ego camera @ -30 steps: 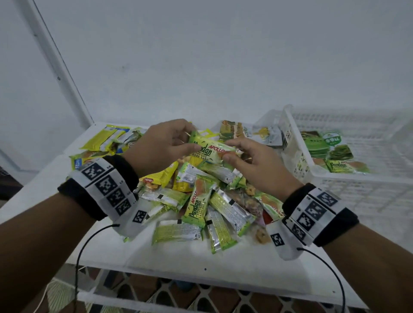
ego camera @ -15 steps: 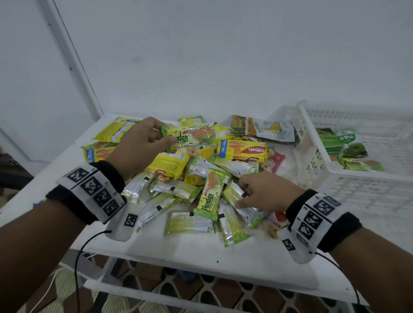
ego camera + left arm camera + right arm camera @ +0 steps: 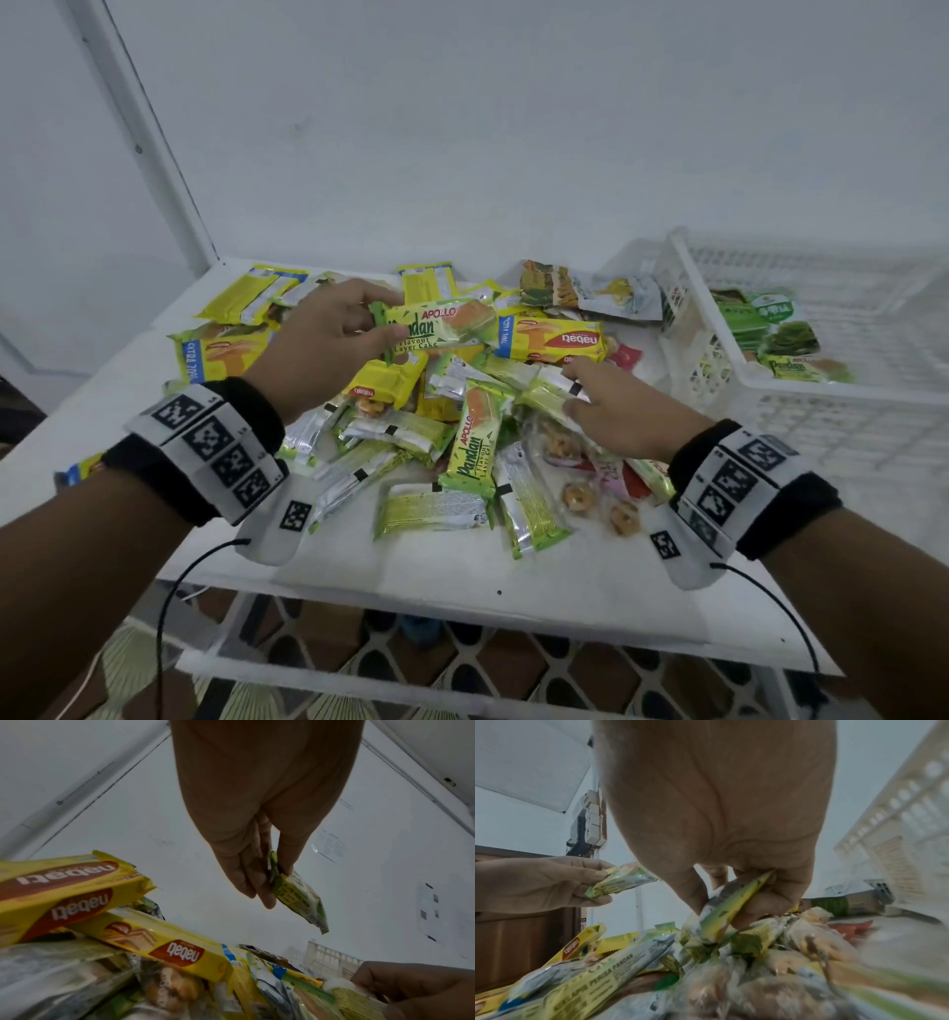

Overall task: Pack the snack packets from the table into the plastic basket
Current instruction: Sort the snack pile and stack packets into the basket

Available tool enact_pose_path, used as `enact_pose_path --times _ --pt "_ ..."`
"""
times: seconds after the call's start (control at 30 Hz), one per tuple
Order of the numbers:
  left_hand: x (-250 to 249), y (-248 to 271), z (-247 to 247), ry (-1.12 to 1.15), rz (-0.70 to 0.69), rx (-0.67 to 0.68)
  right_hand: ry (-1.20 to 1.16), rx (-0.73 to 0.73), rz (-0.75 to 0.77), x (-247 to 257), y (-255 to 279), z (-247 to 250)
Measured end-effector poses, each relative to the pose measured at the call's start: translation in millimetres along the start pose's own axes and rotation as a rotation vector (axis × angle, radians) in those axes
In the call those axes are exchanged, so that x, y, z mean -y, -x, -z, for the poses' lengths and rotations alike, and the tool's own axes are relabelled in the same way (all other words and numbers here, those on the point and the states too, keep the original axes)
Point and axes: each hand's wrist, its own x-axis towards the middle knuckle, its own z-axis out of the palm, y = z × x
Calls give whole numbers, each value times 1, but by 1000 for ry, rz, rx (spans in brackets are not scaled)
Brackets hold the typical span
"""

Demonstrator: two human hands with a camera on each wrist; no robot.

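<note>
A heap of green, yellow and silver snack packets (image 3: 441,426) covers the white table (image 3: 462,580). My left hand (image 3: 334,344) holds a green Apollo Pandan cake packet (image 3: 441,324) by one end above the heap; in the left wrist view the fingers (image 3: 257,882) pinch that Pandan packet (image 3: 300,898). My right hand (image 3: 611,406) reaches into the pile and pinches a green-and-silver packet (image 3: 549,390); the right wrist view shows this packet (image 3: 731,906) between thumb and fingers. The white plastic basket (image 3: 821,390) stands at the right with a few green packets (image 3: 780,334) inside.
Yellow Nabati wafer packs (image 3: 554,339) lie at the back of the heap and at the left (image 3: 221,349). A grey-white pouch (image 3: 616,295) lies near the basket's corner. A wall rises right behind the table. The table's front edge (image 3: 462,632) is near my wrists.
My left hand has drawn the Pandan packet left and back from the right hand. My right hand dropped into the pile, then took hold of a green-and-silver packet.
</note>
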Motion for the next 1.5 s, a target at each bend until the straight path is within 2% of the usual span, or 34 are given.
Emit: enact_pose_path --times 0.17,0.33,0.4,0.5,0.6,0.7,0.87,1.1,1.3,1.5 --pt "-2 -8 -10 5 -32 32 -3 -22 3 -7 10 -8" --pt "-10 -17 -18 37 -54 109 -36 -222 60 -4 23 -2" --pt "-12 -21 -20 36 -72 135 -53 -279 30 -3 30 4" --pt "-18 -24 -24 42 -89 164 -229 -350 -42 -5 39 11" --pt "-24 -28 -30 37 -117 193 -498 -445 -30 -11 48 17" --pt "-29 -37 -36 25 -147 217 -705 -468 -61 -12 58 21" --pt "-49 -51 -59 45 -190 242 -743 -602 -108 -28 77 37" --pt "-88 -75 -112 41 -236 267 -650 -757 -166 -75 84 80" --pt "-120 -97 -177 85 -210 243 -627 -712 -156 -139 77 124" --pt "-148 -118 -229 84 -152 145 -508 -454 -137 -195 81 179"
